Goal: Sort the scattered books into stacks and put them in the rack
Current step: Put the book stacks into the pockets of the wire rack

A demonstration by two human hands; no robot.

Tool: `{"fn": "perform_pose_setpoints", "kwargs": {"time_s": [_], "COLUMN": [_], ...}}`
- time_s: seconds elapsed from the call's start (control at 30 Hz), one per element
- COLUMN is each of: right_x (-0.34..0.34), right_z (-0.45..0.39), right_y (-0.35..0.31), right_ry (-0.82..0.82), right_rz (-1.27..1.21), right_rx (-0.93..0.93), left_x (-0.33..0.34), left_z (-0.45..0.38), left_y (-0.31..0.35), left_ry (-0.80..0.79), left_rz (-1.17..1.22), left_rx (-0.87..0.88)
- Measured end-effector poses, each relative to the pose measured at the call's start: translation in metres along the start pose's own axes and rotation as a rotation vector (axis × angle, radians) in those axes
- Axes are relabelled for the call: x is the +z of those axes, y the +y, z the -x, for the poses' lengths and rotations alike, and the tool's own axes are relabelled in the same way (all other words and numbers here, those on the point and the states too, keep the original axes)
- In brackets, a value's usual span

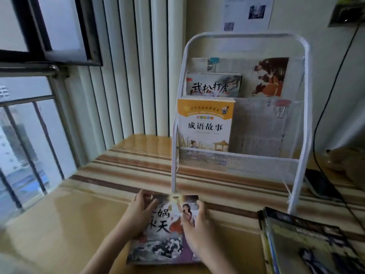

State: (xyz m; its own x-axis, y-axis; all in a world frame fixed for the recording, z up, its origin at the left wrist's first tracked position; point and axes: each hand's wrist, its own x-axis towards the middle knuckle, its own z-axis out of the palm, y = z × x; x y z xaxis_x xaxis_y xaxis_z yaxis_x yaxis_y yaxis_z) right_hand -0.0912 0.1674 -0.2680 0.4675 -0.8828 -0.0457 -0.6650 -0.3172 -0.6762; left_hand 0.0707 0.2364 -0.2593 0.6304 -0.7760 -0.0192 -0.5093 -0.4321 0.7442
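Note:
A picture book with a grey stormy cover lies flat on the wooden table, just in front of the white wire rack. My left hand rests on its left side with fingers spread along the far left edge. My right hand lies on its right side, fingers reaching the far right edge. The rack holds an orange-and-white book in the lower pocket, a grey-covered book in the upper pocket, and clipped paper bundles beside and behind them.
A stack of dark-covered books lies at the right front of the table. A black device and a cable sit right of the rack. A radiator and window stand to the left.

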Motion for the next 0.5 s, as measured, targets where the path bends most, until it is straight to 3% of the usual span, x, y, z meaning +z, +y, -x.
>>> {"fn": "perform_pose_setpoints", "kwargs": {"time_s": [0.07,0.2,0.3,0.5], "right_x": [0.006,0.006,0.001,-0.016], "right_z": [0.003,0.01,0.015,0.017], "right_y": [-0.001,-0.004,-0.004,-0.002], "right_ry": [0.036,0.072,0.068,-0.013], "right_rz": [-0.167,-0.403,-0.576,-0.573], "right_rx": [0.01,0.016,0.031,0.063], "left_x": [-0.004,-0.009,-0.008,0.003], "left_z": [0.011,0.018,0.02,0.025], "left_y": [0.0,-0.001,-0.005,-0.005], "left_ry": [0.002,-0.036,0.04,-0.006], "left_rz": [0.1,0.647,0.855,0.808], "left_rx": [-0.002,-0.101,-0.122,-0.17]}}
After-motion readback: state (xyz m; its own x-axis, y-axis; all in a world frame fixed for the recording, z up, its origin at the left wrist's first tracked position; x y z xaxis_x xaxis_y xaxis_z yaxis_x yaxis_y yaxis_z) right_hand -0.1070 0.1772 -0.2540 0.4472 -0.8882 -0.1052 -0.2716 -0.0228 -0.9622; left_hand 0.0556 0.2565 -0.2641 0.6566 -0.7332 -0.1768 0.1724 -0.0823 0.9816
